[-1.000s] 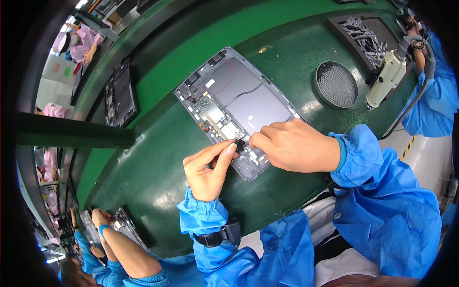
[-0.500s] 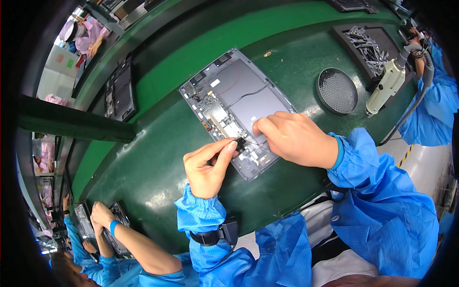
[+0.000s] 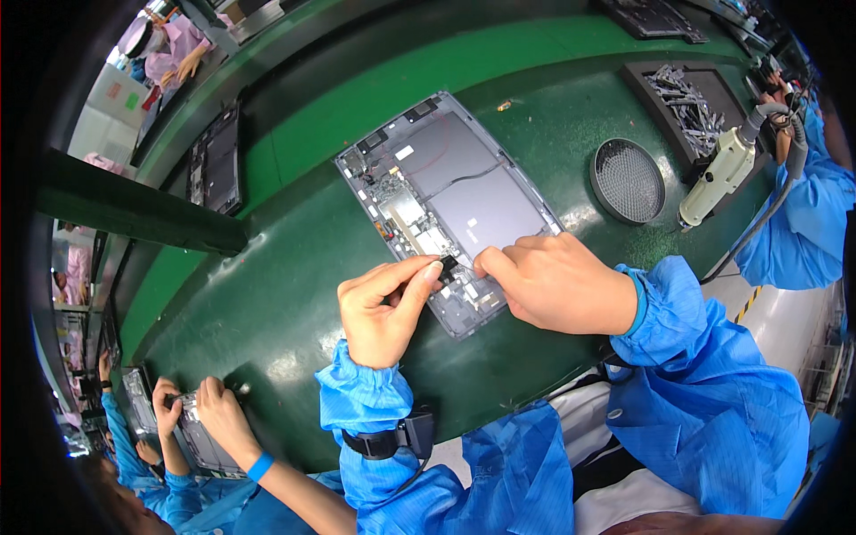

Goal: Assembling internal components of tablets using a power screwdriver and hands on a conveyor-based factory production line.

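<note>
An opened grey laptop chassis (image 3: 473, 183) lies slanted on the green bench, its circuit board (image 3: 406, 223) and a large dark flat panel exposed. Over its near end, my left hand (image 3: 383, 312) pinches a small black part (image 3: 448, 265) between thumb and forefinger, low against the board. My right hand (image 3: 566, 281) is beside it, over the chassis' near right edge. Its fingers are curled closed close to the black part; what they grip is hidden. A black cable (image 3: 464, 180) runs across the panel beyond both hands.
At right are a round mesh-patterned dish (image 3: 629, 181), a pale power screwdriver (image 3: 718, 178) with a grey hose, and a dark tray (image 3: 736, 94) of grey strips. Another chassis (image 3: 217, 165) is at far left. A co-worker's hands (image 3: 218, 415) handle a device at lower left.
My right hand has shifted slightly right and down, while my left keeps its pinch at the black part. At lower left the co-worker's hands have moved apart over their device.
</note>
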`<state>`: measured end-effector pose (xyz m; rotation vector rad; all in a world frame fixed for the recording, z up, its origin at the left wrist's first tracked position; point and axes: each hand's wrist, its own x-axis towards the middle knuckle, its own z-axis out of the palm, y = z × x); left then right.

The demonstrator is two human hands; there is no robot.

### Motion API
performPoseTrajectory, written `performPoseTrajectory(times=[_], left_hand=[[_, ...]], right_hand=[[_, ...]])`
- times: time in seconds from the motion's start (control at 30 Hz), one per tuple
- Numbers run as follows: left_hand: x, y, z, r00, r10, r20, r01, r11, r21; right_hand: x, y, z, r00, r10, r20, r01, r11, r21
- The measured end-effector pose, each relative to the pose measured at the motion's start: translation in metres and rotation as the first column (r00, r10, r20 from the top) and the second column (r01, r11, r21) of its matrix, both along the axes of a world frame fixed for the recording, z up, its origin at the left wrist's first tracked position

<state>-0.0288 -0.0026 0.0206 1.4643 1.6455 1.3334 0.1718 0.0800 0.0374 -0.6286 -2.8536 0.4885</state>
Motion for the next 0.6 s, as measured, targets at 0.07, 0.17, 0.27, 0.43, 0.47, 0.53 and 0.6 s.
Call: performPoseTrajectory(times=[0.07,0.17,0.27,0.43,0.47,0.53,0.6], left_hand=[[0.000,0.000,-0.004,1.000,-0.005,0.014,0.004,1.000,0.029],[0.000,0.002,-0.004,1.000,-0.022,0.007,0.021,0.999,0.034],[0.003,0.006,0.004,0.991,-0.109,-0.075,0.108,0.994,-0.017],[0.003,-0.002,0.014,0.922,-0.332,-0.200,0.344,0.939,0.023],[0.007,0.008,-0.002,0.920,-0.369,-0.129,0.370,0.929,-0.018],[0.008,0.007,-0.009,0.916,-0.372,-0.147,0.371,0.928,-0.040],[0.012,0.003,0.001,0.940,-0.318,-0.127,0.304,0.945,-0.118]], right_hand=[[-0.001,0.000,0.000,1.000,-0.002,0.014,0.002,1.000,0.011],[0.000,0.002,0.000,1.000,-0.017,0.007,0.017,1.000,-0.012],[0.004,0.016,-0.002,0.966,-0.146,-0.212,0.167,0.982,0.084],[-0.008,0.028,-0.017,0.902,-0.191,-0.387,0.268,0.951,0.155],[0.001,0.035,-0.023,0.898,-0.186,-0.399,0.273,0.946,0.173],[0.004,0.027,-0.004,0.886,-0.194,-0.421,0.215,0.977,0.003],[0.005,0.022,0.004,0.870,-0.203,-0.450,0.143,0.976,-0.163]])
